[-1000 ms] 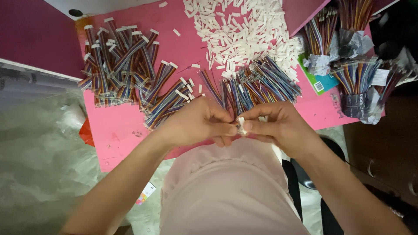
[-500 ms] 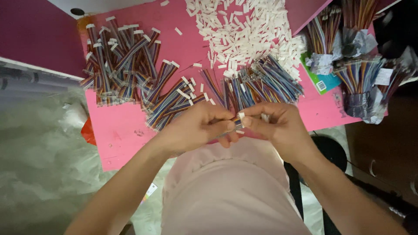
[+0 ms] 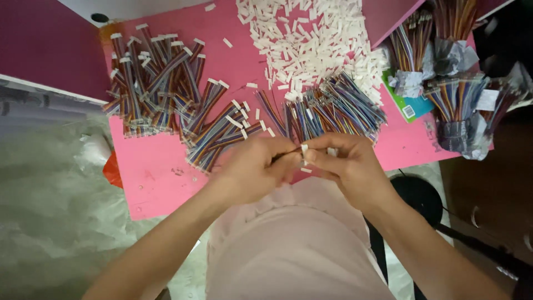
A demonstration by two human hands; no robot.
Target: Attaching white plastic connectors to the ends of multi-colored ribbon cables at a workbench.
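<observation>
Both hands meet at the near edge of a pink board (image 3: 166, 183), just above the person's lap. The left hand (image 3: 250, 169) is curled, its fingertips pinching the end of a thin multicoloured wire lead (image 3: 280, 157), and the right hand (image 3: 347, 166) pinches a small white connector housing (image 3: 304, 150) between thumb and forefinger, touching the lead's tip. Just beyond the hands lies a loose bundle of bare-ended coloured leads (image 3: 333, 111), and behind it a heap of white housings (image 3: 311, 44). To the left, leads already capped in white lie in a spread pile (image 3: 161, 89). On the right, more wire bundles wrapped in crumpled plastic (image 3: 461, 111) rest beside a green card (image 3: 411, 108).
</observation>
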